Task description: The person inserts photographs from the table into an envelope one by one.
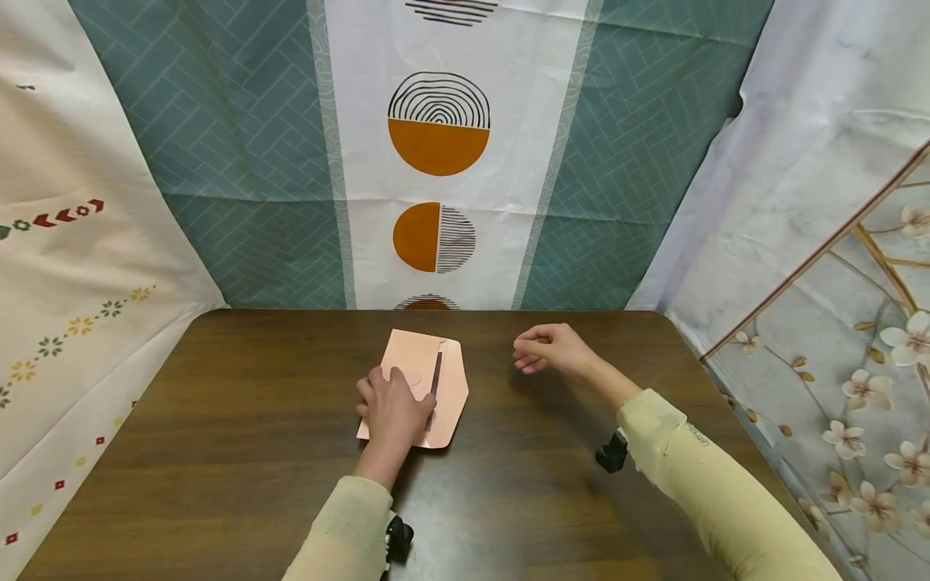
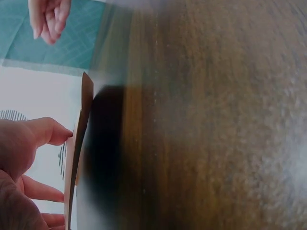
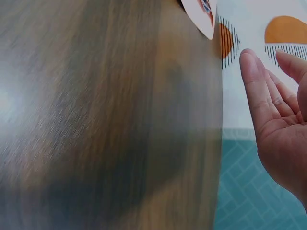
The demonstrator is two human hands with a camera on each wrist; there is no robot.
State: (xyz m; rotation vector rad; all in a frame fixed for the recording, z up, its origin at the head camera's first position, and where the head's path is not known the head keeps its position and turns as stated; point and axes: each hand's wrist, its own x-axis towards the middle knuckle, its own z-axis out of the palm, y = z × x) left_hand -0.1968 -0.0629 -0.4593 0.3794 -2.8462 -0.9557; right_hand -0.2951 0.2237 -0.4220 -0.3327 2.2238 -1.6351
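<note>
A peach-pink envelope (image 1: 403, 355) lies on the table, its pointed flap folded out to the right. A dark strip shows along its opening. My left hand (image 1: 395, 406) holds the envelope from above, thumb at the opening and bent fingers toward the left edge. In the left wrist view the thumb and fingertips meet the face of the envelope (image 2: 73, 158), seen edge-on. To the right and apart from it, my right hand (image 1: 550, 349) hovers over the table with loosely bent fingers, holding nothing. The right wrist view catches the flap tip (image 3: 207, 29) with something coloured behind it.
The brown wooden table (image 1: 240, 452) spreads out around the envelope. Behind it hangs a green and white patterned curtain (image 1: 261, 161). Printed cloths stand at the left (image 1: 65, 307) and right (image 1: 785, 266) sides. A black wrist camera (image 1: 613, 452) sits at the right sleeve.
</note>
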